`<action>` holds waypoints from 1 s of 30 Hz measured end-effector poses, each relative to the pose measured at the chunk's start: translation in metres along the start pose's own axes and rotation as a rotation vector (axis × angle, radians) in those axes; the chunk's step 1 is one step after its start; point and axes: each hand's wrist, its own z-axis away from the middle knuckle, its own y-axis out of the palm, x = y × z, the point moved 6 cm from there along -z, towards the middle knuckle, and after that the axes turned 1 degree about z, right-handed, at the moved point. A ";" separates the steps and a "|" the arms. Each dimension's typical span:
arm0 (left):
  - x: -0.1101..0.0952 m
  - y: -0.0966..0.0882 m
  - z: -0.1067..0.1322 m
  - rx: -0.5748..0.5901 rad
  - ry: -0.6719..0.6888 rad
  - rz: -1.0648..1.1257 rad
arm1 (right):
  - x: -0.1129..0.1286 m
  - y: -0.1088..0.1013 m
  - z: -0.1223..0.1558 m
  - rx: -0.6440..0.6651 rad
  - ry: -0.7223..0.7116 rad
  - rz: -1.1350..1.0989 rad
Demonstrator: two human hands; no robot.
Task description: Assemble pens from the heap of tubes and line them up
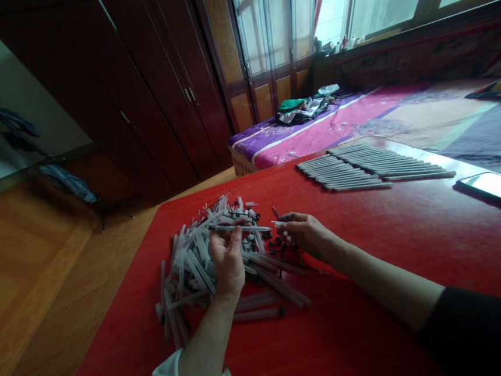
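Note:
My left hand (227, 261) is raised over a loose heap of clear plastic pen tubes (196, 269) and pinches one tube (240, 228) held level. My right hand (303, 231) is closed at that tube's right end, fingertips pinched on a small part I cannot make out. Small dark pieces (282, 246) lie under my right hand. Both hands are above a red table (370, 248).
Two neat rows of assembled pens (363, 169) lie at the far right of the table. A phone (496, 185) rests at the table's right edge. Beyond are a bed with purple and pink covers (315, 129), dark wooden wardrobes (158, 90) and wooden floor at left.

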 end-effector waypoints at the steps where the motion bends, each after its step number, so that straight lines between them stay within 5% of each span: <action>1: 0.002 0.000 0.000 -0.008 -0.017 0.029 | 0.000 0.001 0.001 0.013 0.006 0.002; 30: 0.018 0.007 0.009 -0.052 -0.239 0.228 | -0.001 0.014 0.012 0.086 0.004 0.067</action>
